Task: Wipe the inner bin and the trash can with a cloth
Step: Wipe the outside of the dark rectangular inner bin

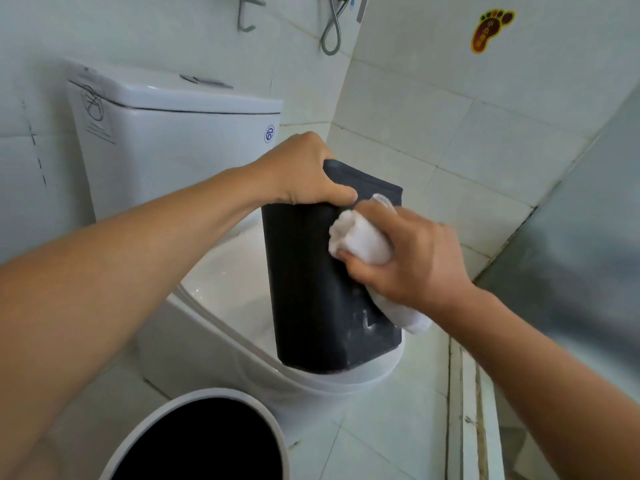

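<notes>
White bathroom tiles surround a toilet [214, 306] whose closed lid bears the black inner bin [311, 289], upright. Left hand [304, 171] grips its top rim; right hand [408, 258] clutches a white cloth [360, 240] against its side. Trash can [207, 403] stands below.
</notes>
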A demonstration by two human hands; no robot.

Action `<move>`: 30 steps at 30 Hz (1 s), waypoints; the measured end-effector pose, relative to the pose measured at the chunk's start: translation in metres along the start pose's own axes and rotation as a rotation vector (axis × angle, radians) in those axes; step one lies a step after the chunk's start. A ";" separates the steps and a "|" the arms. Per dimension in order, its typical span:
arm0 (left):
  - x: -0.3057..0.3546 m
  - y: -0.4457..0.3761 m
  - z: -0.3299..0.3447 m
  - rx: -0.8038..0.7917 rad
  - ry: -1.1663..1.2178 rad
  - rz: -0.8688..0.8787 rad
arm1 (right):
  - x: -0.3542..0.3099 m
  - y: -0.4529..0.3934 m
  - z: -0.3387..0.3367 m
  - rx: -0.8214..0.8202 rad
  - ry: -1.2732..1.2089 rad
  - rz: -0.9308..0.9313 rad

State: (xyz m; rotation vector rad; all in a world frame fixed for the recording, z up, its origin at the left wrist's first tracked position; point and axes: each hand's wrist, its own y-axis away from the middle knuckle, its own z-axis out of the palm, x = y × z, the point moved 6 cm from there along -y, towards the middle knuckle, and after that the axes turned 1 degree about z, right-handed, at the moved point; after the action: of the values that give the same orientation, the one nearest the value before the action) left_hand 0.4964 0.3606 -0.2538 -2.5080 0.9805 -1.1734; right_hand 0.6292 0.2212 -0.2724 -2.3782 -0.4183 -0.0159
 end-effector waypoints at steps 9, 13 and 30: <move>-0.006 0.004 -0.001 -0.027 0.039 0.042 | -0.015 0.064 0.028 -0.144 -0.088 -0.243; -0.004 0.007 -0.002 -0.042 0.063 0.096 | 0.017 0.017 0.019 0.006 -0.107 0.069; -0.016 0.015 -0.006 -0.047 0.106 0.062 | 0.031 0.007 0.020 -0.008 -0.030 0.272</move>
State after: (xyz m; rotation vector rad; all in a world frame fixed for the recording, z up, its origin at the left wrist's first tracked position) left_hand 0.4771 0.3600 -0.2668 -2.4536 1.1168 -1.2910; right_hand 0.6589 0.2385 -0.2874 -2.4269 -0.1066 0.1427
